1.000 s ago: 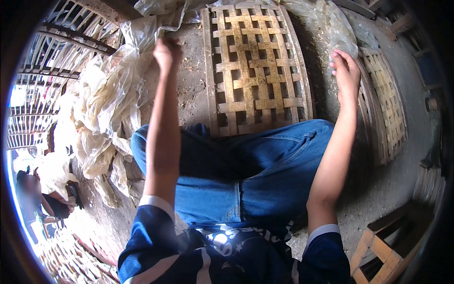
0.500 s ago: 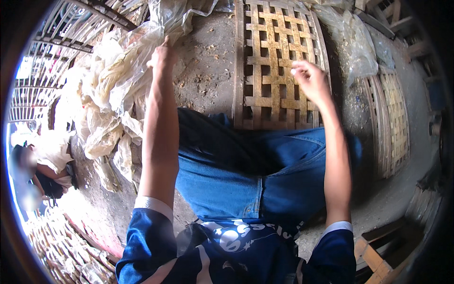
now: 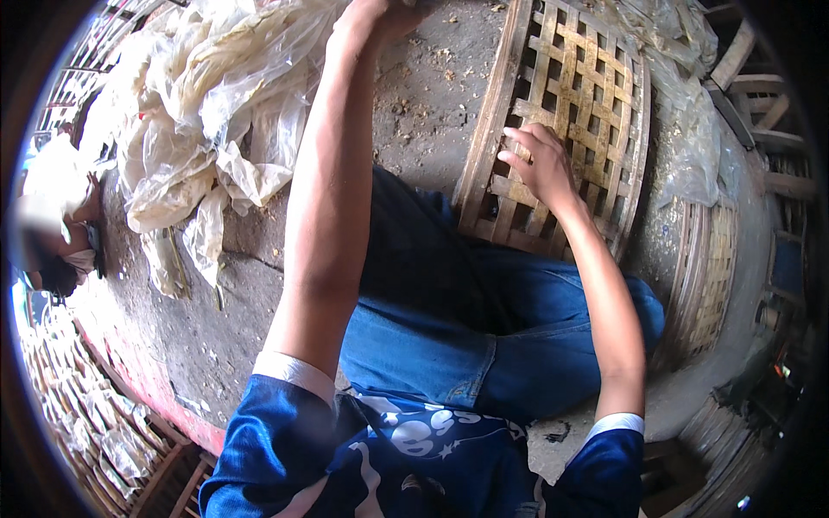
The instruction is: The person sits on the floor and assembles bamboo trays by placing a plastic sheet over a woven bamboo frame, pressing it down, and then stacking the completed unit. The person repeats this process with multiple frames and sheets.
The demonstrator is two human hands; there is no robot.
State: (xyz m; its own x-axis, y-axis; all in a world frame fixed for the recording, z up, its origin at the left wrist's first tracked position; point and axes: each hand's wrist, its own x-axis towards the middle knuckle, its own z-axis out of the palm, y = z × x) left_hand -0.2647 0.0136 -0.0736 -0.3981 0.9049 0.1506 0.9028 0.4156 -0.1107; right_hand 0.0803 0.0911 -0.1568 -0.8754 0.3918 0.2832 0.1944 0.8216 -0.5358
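Note:
In front of my knees lies a woven bamboo lattice panel [image 3: 587,95] in a wooden frame, its open squares showing the dark below. My right hand [image 3: 542,168] is over its near left part, thumb and fingers apart and curved, holding nothing; I cannot tell whether it touches the slats. My left arm stretches far forward, and the left hand [image 3: 380,15] is cut by the upper edge, its fingers mostly out of sight. Left of that arm is a crumpled heap of cloudy clear plastic sheeting [image 3: 216,104].
Another lattice panel [image 3: 712,268] lies at the right, near more plastic sheeting [image 3: 691,129]. Wooden racks [image 3: 777,112] line the far right. At the left edge another person [image 3: 65,224] is low down; slatted wooden stacks [image 3: 86,414] stand at the lower left. Crumbs dot the concrete floor [image 3: 423,112].
My left hand has reached farther forward and to the right, away from the plastic sheeting. My right hand has shifted slightly left over the lattice panel. The whole view has turned.

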